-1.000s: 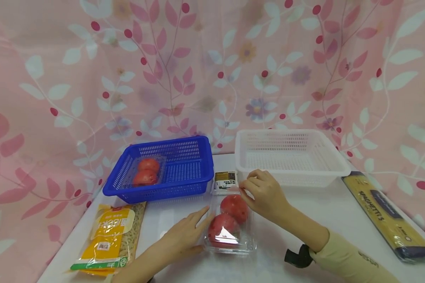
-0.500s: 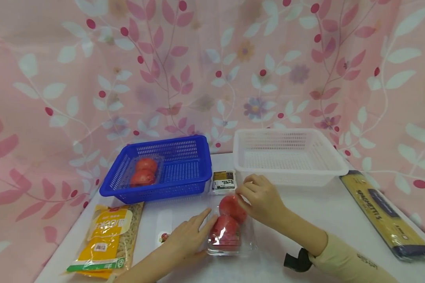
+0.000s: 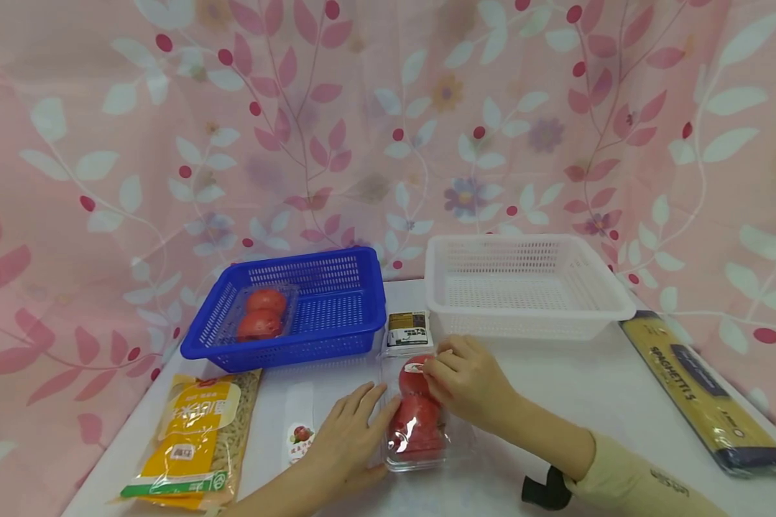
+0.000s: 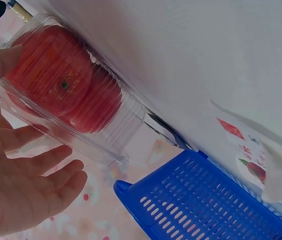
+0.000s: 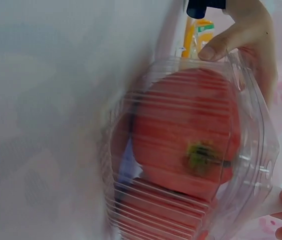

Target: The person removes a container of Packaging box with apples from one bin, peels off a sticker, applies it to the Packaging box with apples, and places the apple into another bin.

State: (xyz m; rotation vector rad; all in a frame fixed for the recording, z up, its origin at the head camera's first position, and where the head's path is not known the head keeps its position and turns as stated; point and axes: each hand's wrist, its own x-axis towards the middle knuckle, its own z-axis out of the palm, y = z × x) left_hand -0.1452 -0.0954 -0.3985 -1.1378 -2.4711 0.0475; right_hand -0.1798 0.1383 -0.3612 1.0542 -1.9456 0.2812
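Note:
A clear plastic box (image 3: pixel 420 459) holds red tomatoes (image 3: pixel 416 420) on the table between my hands. My left hand (image 3: pixel 349 438) lies along its left side, fingers fairly straight, with a fingertip on the lid edge. In the left wrist view its thumb (image 4: pixel 3 65) is against the end of the box. My right hand (image 3: pixel 468 380) pinches a small white label (image 5: pixel 271 202) at the far right part of the lid. Part of that label is hidden by the fingers.
A blue basket (image 3: pixel 362 341) with a second tomato box (image 3: pixel 263 316) stands back left, a white basket (image 3: pixel 530 323) back right. Between them lies a small packet (image 3: pixel 409 330). A yellow bag (image 3: pixel 197 438), a tomato-printed strip (image 3: pixel 300 434) and a spaghetti pack (image 3: pixel 705 395) lie around.
My right hand has lowered toward the lid with the label. The tomato box has turned slightly and shifted a little right, and my left hand has moved up along its side.

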